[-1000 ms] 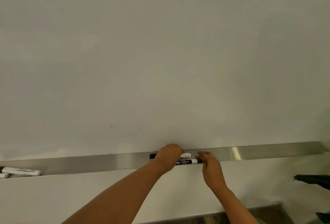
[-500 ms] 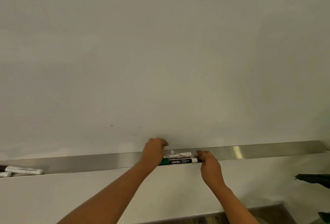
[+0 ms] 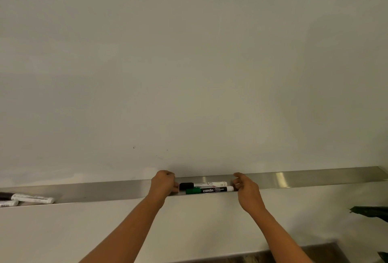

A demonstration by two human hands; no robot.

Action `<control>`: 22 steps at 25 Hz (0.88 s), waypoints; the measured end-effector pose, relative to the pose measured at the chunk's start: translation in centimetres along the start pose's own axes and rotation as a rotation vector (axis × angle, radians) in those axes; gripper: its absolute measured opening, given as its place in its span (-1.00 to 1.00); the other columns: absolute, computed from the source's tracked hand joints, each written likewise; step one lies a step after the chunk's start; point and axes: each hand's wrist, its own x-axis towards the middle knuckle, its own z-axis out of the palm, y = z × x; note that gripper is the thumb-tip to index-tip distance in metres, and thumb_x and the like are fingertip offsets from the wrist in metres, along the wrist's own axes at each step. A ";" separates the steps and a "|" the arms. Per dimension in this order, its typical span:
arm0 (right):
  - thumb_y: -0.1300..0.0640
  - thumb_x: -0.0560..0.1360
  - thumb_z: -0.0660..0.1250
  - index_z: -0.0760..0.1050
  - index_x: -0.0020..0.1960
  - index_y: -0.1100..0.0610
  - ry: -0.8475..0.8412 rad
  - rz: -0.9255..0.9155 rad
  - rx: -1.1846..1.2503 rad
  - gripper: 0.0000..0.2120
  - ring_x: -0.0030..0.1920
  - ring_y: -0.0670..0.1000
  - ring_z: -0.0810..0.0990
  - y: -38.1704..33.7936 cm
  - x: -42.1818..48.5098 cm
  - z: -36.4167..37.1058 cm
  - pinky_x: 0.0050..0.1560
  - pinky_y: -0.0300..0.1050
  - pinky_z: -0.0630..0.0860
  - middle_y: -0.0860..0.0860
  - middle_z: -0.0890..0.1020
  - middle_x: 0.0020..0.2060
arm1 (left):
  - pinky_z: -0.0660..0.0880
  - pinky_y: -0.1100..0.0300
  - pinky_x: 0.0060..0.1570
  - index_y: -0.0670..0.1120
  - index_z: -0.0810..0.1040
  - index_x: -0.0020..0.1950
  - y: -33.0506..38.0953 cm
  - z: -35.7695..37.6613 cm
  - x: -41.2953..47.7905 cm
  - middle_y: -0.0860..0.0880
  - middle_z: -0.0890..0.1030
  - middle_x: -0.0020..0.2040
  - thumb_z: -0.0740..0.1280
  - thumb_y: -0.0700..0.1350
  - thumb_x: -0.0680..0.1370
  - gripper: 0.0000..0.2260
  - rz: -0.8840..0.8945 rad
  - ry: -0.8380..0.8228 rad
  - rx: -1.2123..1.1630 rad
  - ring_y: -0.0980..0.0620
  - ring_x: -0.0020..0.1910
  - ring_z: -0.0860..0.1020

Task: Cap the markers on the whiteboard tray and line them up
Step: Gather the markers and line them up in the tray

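Since the earlier frame the left hand [image 3: 163,183] has been drawn leftward, so the capped ends of both central markers are now uncovered; its fingers are curled loosely at those caps, nothing being gripped; the right hand [image 3: 244,186] is held at the opposite ends, fingers half bent and holding nothing; between the hands, inside the metal tray [image 3: 315,176], the black-capped marker [image 3: 203,184] is laid just behind the green-capped marker [image 3: 210,190], parallel and side by side; far left in the same tray, two more markers [image 3: 31,198] are seen, well apart.
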 end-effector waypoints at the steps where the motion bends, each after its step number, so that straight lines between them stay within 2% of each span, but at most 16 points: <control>1: 0.47 0.49 -0.02 0.39 0.23 0.33 -0.011 0.000 0.005 -0.62 -0.07 0.10 0.46 -0.1 0.0 -0.1 0.03 -0.14 0.40 0.12 0.51 -0.11 | 0.55 0.00 -0.06 -0.19 0.48 -0.18 0.1 0.1 0.0 -0.24 0.60 -0.14 0.12 -0.31 0.57 -0.80 -0.007 -0.003 0.002 -0.11 -0.33 0.55; 3: 0.47 0.50 -0.02 0.39 0.23 0.33 -0.026 -0.005 0.011 -0.62 -0.06 0.09 0.47 -0.2 -0.1 -0.2 0.08 -0.08 0.40 0.12 0.51 -0.11 | 0.55 -0.01 -0.05 -0.10 0.39 -0.31 0.3 0.3 0.0 -0.19 0.57 -0.19 0.11 -0.31 0.56 -0.73 -0.014 -0.006 -0.001 -0.08 -0.36 0.54; 5: 0.47 0.50 -0.03 0.38 0.24 0.32 -0.047 -0.012 0.008 -0.62 -0.06 0.08 0.48 -0.5 -0.2 -0.1 0.11 -0.05 0.43 0.12 0.51 -0.10 | 0.54 0.04 -0.13 -0.09 0.37 -0.32 0.4 0.6 -0.1 -0.20 0.57 -0.20 0.11 -0.31 0.56 -0.72 -0.009 -0.022 0.002 -0.07 -0.36 0.54; 8: 0.51 0.47 -0.05 0.34 0.26 0.31 -0.076 -0.014 -0.006 -0.57 -0.06 0.07 0.48 -0.8 -0.5 0.1 0.03 -0.13 0.40 0.10 0.49 -0.09 | 0.48 0.15 -0.28 -0.10 0.36 -0.33 0.3 1.0 -0.2 -0.15 0.55 -0.30 0.11 -0.31 0.56 -0.72 0.006 -0.037 0.008 -0.04 -0.37 0.54; 10: 0.53 0.45 -0.06 0.33 0.26 0.32 -0.077 -0.008 0.009 -0.55 -0.06 0.08 0.48 -0.8 -0.6 0.2 0.01 -0.15 0.37 0.10 0.48 -0.09 | 0.47 0.17 -0.30 -0.10 0.37 -0.32 0.3 1.1 -0.2 -0.14 0.54 -0.32 0.12 -0.30 0.57 -0.73 0.004 -0.038 -0.005 -0.03 -0.38 0.53; 15: 0.54 0.44 -0.03 0.35 0.26 0.33 -0.053 -0.022 -0.008 -0.55 -0.08 0.07 0.47 -0.6 -0.8 0.2 0.00 -0.17 0.36 0.10 0.49 -0.10 | 0.51 0.16 -0.25 -0.12 0.40 -0.27 0.3 1.3 -0.5 -0.19 0.55 -0.24 0.12 -0.29 0.57 -0.77 0.008 -0.041 -0.020 -0.07 -0.33 0.55; 18: 0.54 0.43 -0.02 0.35 0.26 0.29 -0.026 -0.046 -0.038 -0.54 -0.07 0.05 0.48 -0.6 -1.0 0.2 -0.01 -0.18 0.37 0.09 0.50 -0.09 | 0.52 0.16 -0.26 -0.18 0.43 -0.12 0.4 1.1 -0.8 -0.27 0.55 -0.09 0.12 -0.29 0.57 -0.86 0.014 -0.029 -0.030 -0.16 -0.19 0.57; 22: 0.57 0.39 -0.03 0.35 0.26 0.25 -0.040 -0.084 -0.067 -0.47 -0.02 0.06 0.50 -0.4 -1.1 0.2 0.06 -0.14 0.41 0.15 0.55 0.04 | 0.50 0.21 -0.29 -0.09 0.38 -0.28 0.3 1.2 -1.0 -0.26 0.55 -0.07 0.12 -0.29 0.58 -0.75 0.032 -0.039 -0.029 -0.10 -0.24 0.57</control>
